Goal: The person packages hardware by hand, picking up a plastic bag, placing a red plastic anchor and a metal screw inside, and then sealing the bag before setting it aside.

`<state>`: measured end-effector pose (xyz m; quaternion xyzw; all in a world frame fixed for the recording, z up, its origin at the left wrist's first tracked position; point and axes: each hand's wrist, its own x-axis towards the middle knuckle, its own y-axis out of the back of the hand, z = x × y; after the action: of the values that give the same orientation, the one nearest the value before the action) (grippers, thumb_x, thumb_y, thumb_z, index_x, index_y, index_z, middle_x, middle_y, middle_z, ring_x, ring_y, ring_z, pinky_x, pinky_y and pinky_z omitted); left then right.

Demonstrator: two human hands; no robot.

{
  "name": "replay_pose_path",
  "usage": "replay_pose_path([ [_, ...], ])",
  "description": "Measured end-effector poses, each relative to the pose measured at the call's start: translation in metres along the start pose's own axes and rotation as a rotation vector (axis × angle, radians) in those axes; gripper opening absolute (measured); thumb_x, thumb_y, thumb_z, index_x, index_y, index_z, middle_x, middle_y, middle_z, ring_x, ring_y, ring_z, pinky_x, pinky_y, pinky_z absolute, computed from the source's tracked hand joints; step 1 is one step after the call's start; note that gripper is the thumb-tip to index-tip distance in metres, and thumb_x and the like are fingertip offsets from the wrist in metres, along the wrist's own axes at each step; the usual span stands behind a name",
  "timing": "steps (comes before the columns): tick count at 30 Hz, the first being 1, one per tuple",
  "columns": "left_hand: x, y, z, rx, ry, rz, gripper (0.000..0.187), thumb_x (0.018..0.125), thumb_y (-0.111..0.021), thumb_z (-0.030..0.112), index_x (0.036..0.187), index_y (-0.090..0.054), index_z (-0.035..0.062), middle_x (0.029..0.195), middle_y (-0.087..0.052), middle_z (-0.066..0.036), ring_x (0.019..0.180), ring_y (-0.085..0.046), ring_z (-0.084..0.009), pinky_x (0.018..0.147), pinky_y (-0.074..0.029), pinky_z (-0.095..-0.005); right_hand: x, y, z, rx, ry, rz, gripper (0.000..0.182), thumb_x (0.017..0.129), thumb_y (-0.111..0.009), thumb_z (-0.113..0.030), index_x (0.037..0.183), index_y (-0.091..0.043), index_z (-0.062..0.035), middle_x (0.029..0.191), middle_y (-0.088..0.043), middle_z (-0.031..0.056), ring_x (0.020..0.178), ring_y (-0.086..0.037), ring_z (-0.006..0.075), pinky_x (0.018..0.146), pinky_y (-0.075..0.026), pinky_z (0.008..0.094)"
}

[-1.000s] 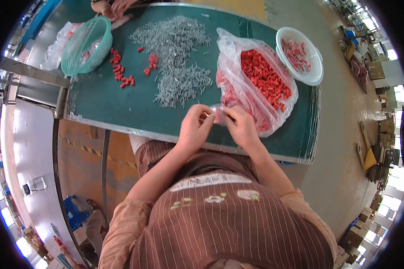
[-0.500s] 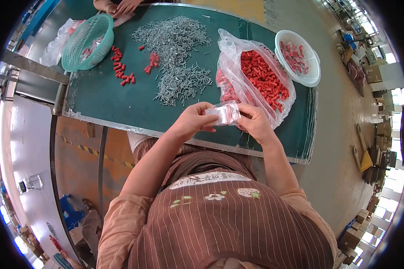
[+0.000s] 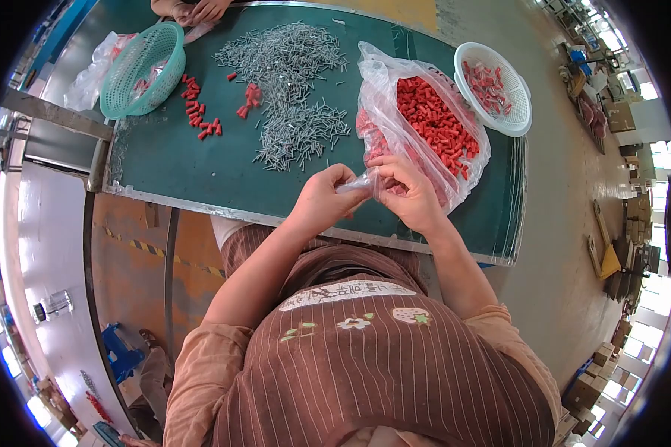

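Note:
Between my two hands, above the table's near edge, is a small clear plastic bag (image 3: 359,183), partly covered by fingers. My left hand (image 3: 326,200) pinches its left side. With curled fingers, my right hand (image 3: 408,195) grips the right end; what lies inside the bag is hidden. Just behind my right hand lies a large clear bag (image 3: 384,97), open at the top and full of red plastic plugs (image 3: 436,123). Beyond my left hand a heap of grey metal screws (image 3: 298,130) spreads over the green table (image 3: 194,167).
A white basket (image 3: 520,112) with small filled packets stands at the table's right edge. A green basket (image 3: 143,71) sits at the left, near loose red plugs (image 3: 194,104). Another person's hands (image 3: 197,10) work at the far edge.
The small bag was spread flat with its printed face showing; now it is bunched between my fingers. My right hand has moved slightly up and left, its fingers curling over the bag.

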<state>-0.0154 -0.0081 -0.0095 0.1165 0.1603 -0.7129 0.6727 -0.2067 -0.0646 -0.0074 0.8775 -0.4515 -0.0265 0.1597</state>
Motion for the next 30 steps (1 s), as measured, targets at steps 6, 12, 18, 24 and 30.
replay_pose_path([
  [6,0.0,0.002,-0.002,-0.082,0.062,-0.032,0.027,0.085,-0.074,0.025,0.086,-0.057,0.0037,0.069,-0.055,0.001,0.059,-0.051,-0.007,0.055,-0.043,-0.0218,0.001,-0.004,0.003,-0.089,0.087,0.037,0.022,0.079,-0.069,0.001,0.1,-0.065,-0.003,0.117,-0.06,0.009,0.1,-0.059,0.0162,0.083,-0.048,0.0281],
  [12,0.002,0.003,-0.007,0.011,0.048,-0.019,0.026,0.085,-0.074,0.025,0.085,-0.057,0.0048,0.068,-0.055,0.001,0.059,-0.05,-0.0058,0.052,-0.039,-0.0223,0.002,0.001,0.001,-0.069,-0.004,-0.022,0.021,0.079,-0.069,0.0,0.099,-0.063,-0.0006,0.117,-0.061,0.0098,0.097,-0.059,0.0153,0.082,-0.048,0.0275],
  [18,0.003,0.001,-0.011,0.285,-0.019,0.049,0.036,0.076,-0.08,0.037,0.085,-0.066,0.0047,0.074,-0.064,-0.005,0.067,-0.059,-0.0127,0.061,-0.048,-0.032,0.002,0.004,0.006,-0.245,-0.005,-0.083,0.027,0.079,-0.071,-0.005,0.104,-0.064,-0.0009,0.107,-0.063,0.0083,0.088,-0.058,0.015,0.076,-0.048,0.0274],
  [24,0.011,-0.008,-0.048,0.264,-0.297,0.131,0.032,0.07,-0.078,0.029,0.084,-0.064,0.0044,0.074,-0.065,-0.014,0.07,-0.064,-0.0263,0.065,-0.049,-0.038,0.007,0.001,-0.009,-0.024,-0.176,-0.308,0.027,0.079,-0.062,0.004,0.106,-0.061,0.0029,0.11,-0.06,0.0083,0.103,-0.059,0.0178,0.087,-0.046,0.0291],
  [30,0.002,0.014,-0.059,0.249,-0.301,0.071,0.042,0.071,-0.079,0.035,0.091,-0.063,0.0023,0.082,-0.065,-0.015,0.073,-0.064,-0.0252,0.062,-0.051,-0.0389,0.02,-0.007,0.037,0.045,-0.144,-0.446,0.033,0.084,-0.058,-0.003,0.116,-0.057,0.0038,0.11,-0.059,0.006,0.103,-0.056,0.015,0.092,-0.043,0.028],
])
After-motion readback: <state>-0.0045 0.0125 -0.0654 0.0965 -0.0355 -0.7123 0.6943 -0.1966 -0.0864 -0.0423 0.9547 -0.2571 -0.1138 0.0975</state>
